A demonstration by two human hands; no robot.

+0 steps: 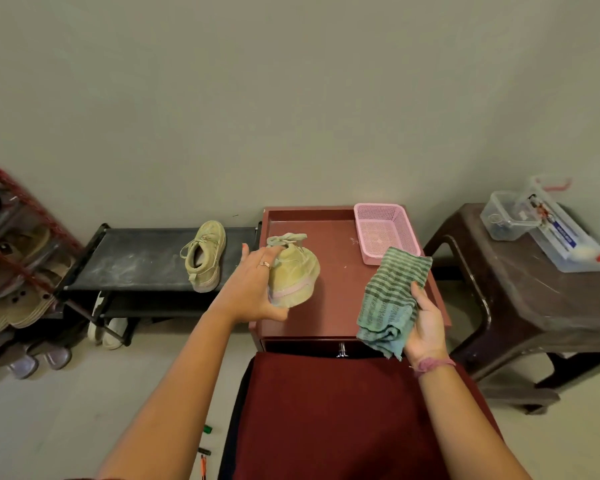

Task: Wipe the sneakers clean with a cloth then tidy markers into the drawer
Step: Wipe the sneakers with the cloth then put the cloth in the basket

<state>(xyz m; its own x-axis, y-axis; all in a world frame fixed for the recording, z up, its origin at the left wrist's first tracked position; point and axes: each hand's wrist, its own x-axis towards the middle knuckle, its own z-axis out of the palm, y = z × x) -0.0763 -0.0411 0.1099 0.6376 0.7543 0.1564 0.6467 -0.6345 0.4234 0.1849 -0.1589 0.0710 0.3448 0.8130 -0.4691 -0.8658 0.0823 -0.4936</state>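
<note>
Pink basket: on the red cabinet top, back right corner.
Brown stool: right of it, carrying clear plastic boxes.
Black rack: left; beneath it, possibly white shoes.

We count two olive sneakers, one on the red cabinet and one on the black rack, one striped cloth, one pink basket, and several markers on the floor.
</note>
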